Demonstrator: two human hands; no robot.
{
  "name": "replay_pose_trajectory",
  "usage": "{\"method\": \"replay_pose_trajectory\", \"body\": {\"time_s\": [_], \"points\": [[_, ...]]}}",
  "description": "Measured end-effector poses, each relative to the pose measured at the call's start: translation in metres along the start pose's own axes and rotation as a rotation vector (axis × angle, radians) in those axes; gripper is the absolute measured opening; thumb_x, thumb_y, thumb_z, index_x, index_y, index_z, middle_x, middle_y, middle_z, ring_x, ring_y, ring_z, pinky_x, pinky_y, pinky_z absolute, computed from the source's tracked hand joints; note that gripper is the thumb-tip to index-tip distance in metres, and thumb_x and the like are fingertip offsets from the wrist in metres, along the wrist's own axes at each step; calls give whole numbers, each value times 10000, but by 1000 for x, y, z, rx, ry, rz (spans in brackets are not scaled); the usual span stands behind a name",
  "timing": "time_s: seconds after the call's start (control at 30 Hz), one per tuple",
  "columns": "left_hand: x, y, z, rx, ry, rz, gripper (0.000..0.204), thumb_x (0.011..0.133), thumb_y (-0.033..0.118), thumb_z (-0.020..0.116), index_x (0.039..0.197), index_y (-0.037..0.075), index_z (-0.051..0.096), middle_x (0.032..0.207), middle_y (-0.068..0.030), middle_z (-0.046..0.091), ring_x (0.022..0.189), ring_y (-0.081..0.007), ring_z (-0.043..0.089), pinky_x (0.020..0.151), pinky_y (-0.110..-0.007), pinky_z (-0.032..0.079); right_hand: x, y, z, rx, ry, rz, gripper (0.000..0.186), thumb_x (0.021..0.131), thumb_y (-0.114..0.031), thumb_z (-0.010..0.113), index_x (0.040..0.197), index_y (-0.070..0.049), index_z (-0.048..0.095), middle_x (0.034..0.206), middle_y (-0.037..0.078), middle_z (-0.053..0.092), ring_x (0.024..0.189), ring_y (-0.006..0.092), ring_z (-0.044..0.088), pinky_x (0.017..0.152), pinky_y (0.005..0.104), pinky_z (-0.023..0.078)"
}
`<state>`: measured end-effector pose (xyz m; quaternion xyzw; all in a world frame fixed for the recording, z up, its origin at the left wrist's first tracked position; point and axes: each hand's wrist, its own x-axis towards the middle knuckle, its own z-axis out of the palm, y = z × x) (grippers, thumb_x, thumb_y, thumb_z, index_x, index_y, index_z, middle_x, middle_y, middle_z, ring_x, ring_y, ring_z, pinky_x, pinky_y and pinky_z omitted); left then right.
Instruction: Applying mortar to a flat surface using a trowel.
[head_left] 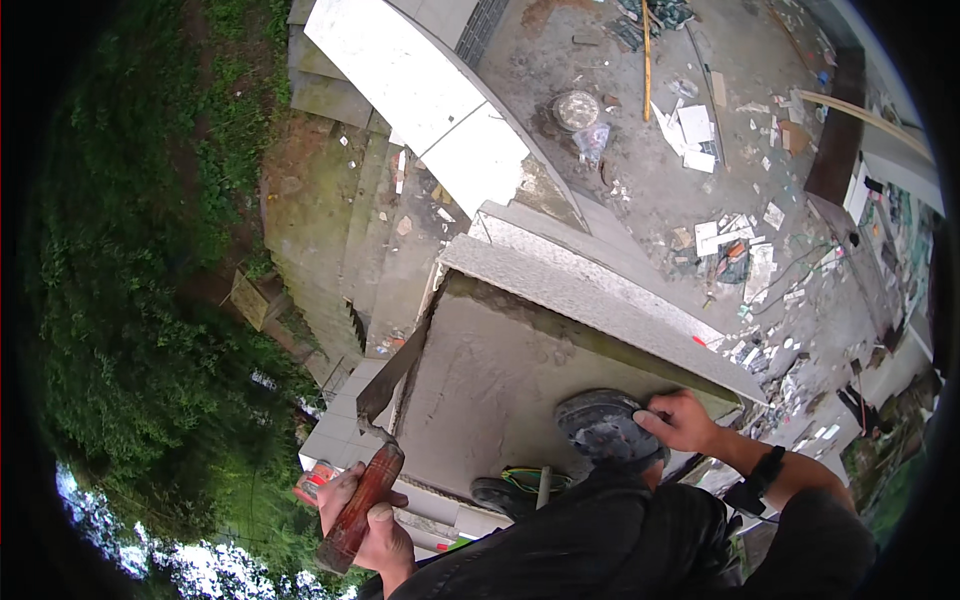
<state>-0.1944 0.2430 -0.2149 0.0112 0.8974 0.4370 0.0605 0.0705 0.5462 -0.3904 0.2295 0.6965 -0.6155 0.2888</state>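
My left hand (pixel 372 525) is wrapped round the worn wooden handle of a trowel (pixel 390 383). Its metal blade points up and away, beside the left edge of a grey mortar surface (pixel 490 375). A small red-orange thing (pixel 313 482) shows next to the left fingers; its kind is unclear. My right hand (pixel 682 422) is closed, thumb and fingers curled at the rim of a dusty black rounded shape (pixel 605 425), which looks like a shoe. Whether the fingers grip it or something smaller is hidden. Another dark shape with yellow-green cords (pixel 520 490) lies partly under my clothing.
A pale slab edge (pixel 600 305) borders the mortar on the far side. Beyond it, a white-topped curved wall (pixel 430 100) runs up left. Broken tiles (pixel 745 250), a round bucket-like thing (pixel 577 110) and a yellow pole (pixel 647 60) lie on the right-hand floor. Greenery drops away left.
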Motion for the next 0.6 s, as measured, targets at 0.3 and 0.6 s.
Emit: {"method": "replay_pose_trajectory", "body": {"time_s": [0.3, 0.6], "points": [[8, -16, 31, 0, -52, -3, 583, 907, 414, 868, 1210, -18, 619, 1198, -248, 631, 905, -310, 712, 649, -369, 656, 1, 3, 3, -3, 21, -27, 475, 1009, -380, 726, 701, -40, 603, 594, 190, 539, 576, 419, 593, 552, 481, 462], [11, -11, 23, 11, -65, 176, 580, 958, 431, 806, 1281, -9, 609, 1190, -221, 598, 756, -272, 697, 471, -300, 592, 1, -1, 2, -7, 18, -21, 477, 1012, -384, 720, 703, -40, 601, 608, 202, 545, 607, 442, 598, 573, 492, 472]]}}
